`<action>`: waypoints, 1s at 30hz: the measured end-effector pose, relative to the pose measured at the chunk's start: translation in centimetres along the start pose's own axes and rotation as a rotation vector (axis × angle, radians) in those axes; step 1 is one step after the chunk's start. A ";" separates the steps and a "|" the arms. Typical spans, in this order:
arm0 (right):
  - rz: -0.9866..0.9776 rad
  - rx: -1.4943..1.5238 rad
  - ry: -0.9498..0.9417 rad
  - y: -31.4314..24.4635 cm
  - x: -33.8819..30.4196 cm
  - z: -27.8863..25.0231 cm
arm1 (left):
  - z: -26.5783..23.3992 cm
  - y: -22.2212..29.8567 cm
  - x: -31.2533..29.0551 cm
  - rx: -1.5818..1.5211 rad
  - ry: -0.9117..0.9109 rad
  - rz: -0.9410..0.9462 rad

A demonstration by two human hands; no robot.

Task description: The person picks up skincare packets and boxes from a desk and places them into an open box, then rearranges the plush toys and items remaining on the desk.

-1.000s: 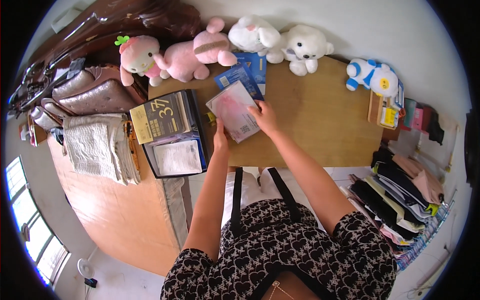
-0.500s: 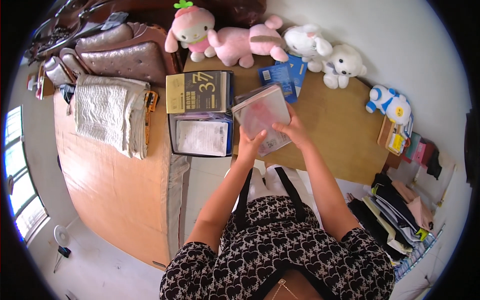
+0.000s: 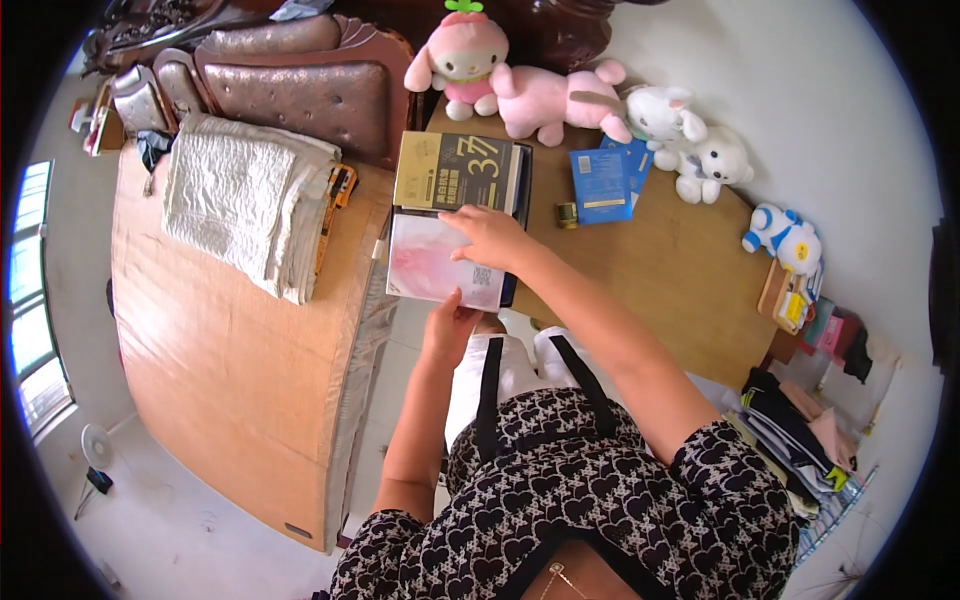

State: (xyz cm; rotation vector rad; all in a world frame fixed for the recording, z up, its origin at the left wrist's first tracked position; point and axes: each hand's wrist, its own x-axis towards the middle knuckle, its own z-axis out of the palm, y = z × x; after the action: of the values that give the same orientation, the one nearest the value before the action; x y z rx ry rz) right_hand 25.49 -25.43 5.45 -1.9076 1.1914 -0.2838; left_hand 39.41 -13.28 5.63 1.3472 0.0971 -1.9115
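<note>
A flat pink-and-white box (image 3: 425,255) lies over the near half of a dark open-topped bin (image 3: 523,185), covering what is under it. My left hand (image 3: 452,322) grips its near edge, thumb on top. My right hand (image 3: 492,240) reaches across from the right and holds the far side, its thumb and forefinger on the upper face. Beyond it, a black-and-gold box (image 3: 428,170) fills the far half of the bin. To the right of the bin are blue flat packets (image 3: 602,187) and a small dark jar (image 3: 567,214) on the wooden table (image 3: 660,275).
Plush toys (image 3: 545,100) line the table's back edge, with a blue-and-white one (image 3: 782,238) at the right. On the left, a folded quilt (image 3: 240,200) rests on a bed (image 3: 225,370). Folded clothes (image 3: 790,430) are piled at the lower right.
Both hands have carried the pink-and-white box left from above the table onto the bin's near half. My right hand has shifted to its far side. The small jar has come into sight.
</note>
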 end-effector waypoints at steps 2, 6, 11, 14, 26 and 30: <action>-0.121 -0.061 0.121 -0.9 0.5 1.1 | -1.1 -0.3 0.0 0.007 -0.036 -0.002; -0.197 -0.035 0.300 -0.6 -0.7 2.0 | -0.2 0.5 -0.8 0.243 -0.011 -0.072; -0.014 -0.006 0.640 -1.0 -3.6 2.5 | -2.3 4.3 -1.5 1.076 0.216 0.278; 0.161 0.101 0.846 -0.4 -5.3 3.5 | -1.8 7.1 -0.3 1.372 0.590 1.005; 0.516 0.335 0.449 1.5 -8.6 5.9 | 0.3 3.4 4.7 1.973 0.531 0.983; 0.369 0.201 0.881 5.9 -9.2 2.4 | 0.2 3.5 4.2 1.998 0.472 0.971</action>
State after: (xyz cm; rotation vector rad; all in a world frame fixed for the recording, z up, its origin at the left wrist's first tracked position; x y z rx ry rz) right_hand 18.42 -17.69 1.65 -1.3499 1.9546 -1.0628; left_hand 40.87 -18.04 3.51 2.1363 -2.2121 -0.2981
